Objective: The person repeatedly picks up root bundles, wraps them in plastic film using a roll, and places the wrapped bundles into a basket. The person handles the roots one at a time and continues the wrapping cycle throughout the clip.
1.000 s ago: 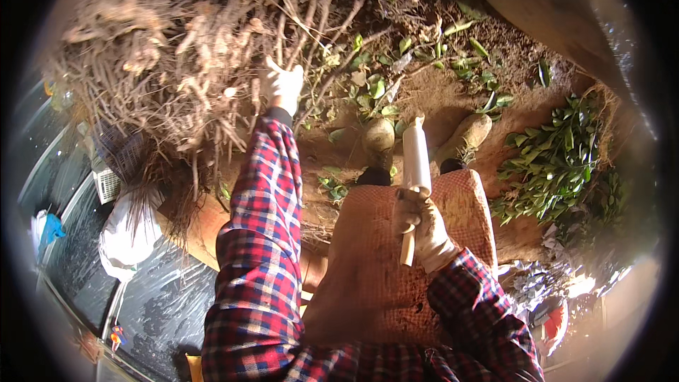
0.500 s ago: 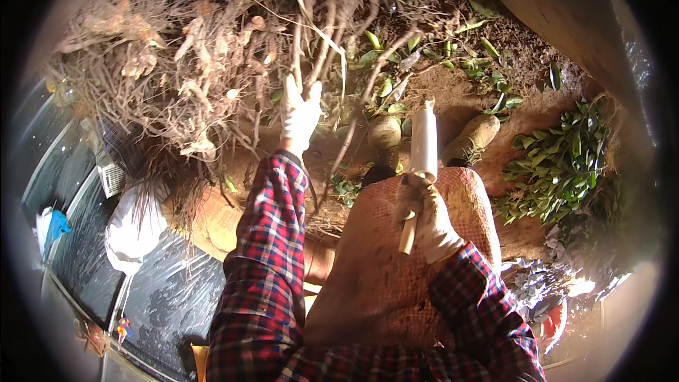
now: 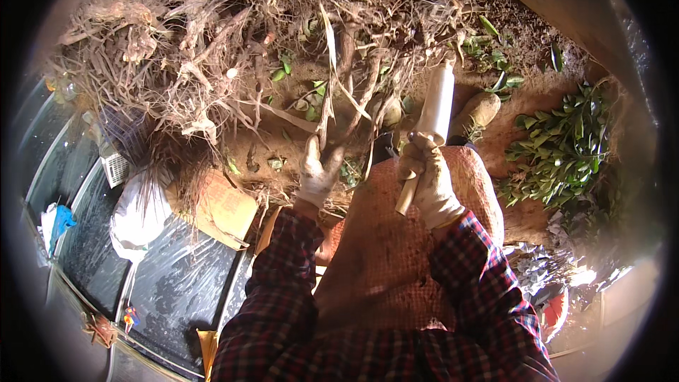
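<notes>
My left hand [image 3: 320,175], in a white work glove, is closed around the lower ends of a few thin woody stems [image 3: 327,110]. Tangled roots [image 3: 357,32] spread from the far end of these stems. The exact grip between the fingers is partly hidden. In my right hand [image 3: 428,182], also gloved, is a white roll [image 3: 438,105] with a wooden stick [image 3: 407,197] poking out below the fist. The roll points away from me and leans slightly right, above my lap and apart from the stems.
A large heap of rooted plants [image 3: 191,56] lies at the far left. Leafy green cuttings [image 3: 559,163] are piled at right. A reddish woven cloth [image 3: 396,262] covers my lap. Left are a cardboard piece [image 3: 223,209], a white bag [image 3: 140,219] and dark sheeting [image 3: 177,269].
My left hand has drawn back toward me, bringing the rooted stems away from the heap. My right hand has shifted slightly away from me, and the white roll now tilts more to the right.
</notes>
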`<state>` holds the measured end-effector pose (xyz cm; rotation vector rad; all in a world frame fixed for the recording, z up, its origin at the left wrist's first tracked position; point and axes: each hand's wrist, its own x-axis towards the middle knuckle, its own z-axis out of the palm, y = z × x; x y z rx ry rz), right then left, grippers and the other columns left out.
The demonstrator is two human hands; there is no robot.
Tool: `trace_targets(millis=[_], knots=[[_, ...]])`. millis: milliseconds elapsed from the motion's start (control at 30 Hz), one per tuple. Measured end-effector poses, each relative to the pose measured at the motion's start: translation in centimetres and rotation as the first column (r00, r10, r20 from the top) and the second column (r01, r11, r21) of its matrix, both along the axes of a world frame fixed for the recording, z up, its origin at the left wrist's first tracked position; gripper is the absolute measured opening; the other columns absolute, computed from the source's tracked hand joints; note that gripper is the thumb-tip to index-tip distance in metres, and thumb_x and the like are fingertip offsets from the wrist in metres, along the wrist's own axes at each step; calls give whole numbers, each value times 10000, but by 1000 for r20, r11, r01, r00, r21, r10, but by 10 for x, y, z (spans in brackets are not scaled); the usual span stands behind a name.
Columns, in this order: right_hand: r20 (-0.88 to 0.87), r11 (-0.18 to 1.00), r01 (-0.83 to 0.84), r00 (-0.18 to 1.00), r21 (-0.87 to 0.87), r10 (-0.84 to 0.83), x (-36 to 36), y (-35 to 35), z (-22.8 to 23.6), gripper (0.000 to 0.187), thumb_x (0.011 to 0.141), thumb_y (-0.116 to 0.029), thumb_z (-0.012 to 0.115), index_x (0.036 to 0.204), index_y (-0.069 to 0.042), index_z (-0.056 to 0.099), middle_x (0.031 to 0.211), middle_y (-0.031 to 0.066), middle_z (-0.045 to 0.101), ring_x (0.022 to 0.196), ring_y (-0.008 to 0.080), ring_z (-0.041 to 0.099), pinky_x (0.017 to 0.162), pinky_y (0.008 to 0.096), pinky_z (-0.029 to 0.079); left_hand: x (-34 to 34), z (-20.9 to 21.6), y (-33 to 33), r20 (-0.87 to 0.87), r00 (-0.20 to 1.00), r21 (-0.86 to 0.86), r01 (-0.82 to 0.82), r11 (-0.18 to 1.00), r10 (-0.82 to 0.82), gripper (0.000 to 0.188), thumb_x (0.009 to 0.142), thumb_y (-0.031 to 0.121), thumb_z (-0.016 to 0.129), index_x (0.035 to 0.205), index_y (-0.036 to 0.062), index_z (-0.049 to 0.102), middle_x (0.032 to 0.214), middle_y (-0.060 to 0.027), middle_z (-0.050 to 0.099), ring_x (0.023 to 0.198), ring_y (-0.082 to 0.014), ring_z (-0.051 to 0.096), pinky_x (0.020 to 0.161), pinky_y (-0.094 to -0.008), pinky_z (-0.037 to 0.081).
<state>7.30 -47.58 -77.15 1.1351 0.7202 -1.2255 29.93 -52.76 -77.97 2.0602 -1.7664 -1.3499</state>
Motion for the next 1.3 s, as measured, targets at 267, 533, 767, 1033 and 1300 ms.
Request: trace_targets(millis=[267,533,767,1033,1300], knots=[[-122,985,-89,990,-151,71,2,-9,1,307,890,-211,669,1155,-104,554,1085,42,615,915,203,622,819,338,546,-22,34,6,-73,990,-84,114,990,-121,306,912,156,638,1102,-62,539,938,-79,621,848,-166,591,770,-311,489],[-73,980,-194,978,40,196,25,-17,6,203,884,-139,667,1055,-77,576,905,20,624,805,172,619,780,294,539,-32,25,11,-177,983,188,-7,982,41,194,951,124,567,1098,12,506,896,-28,593,756,-121,542,709,-286,464],[-154,947,-317,934,50,321,15,-27,10,141,885,-124,662,987,-81,575,886,15,640,730,135,620,815,355,572,-26,-10,-29,272,875,-102,440,892,-401,514,925,296,570,1327,12,419,1226,-234,551,1114,-317,576,981,-435,477],[-131,874,-381,925,-303,358,37,8,-3,221,951,-207,568,1109,-55,595,934,48,633,813,143,624,733,281,524,-70,-22,-81,-602,684,451,-135,882,413,501,930,369,606,1313,68,490,1246,-75,571,1082,-205,585,958,-395,472],[784,798,449,619,-402,47,57,49,-26,387,989,-300,486,1224,7,485,1130,180,545,977,221,594,775,305,556,-55,42,-103,-239,529,824,-333,459,814,314,1019,217,398,1245,48,535,655,52,455,493,-62,414,414,-218,363]])
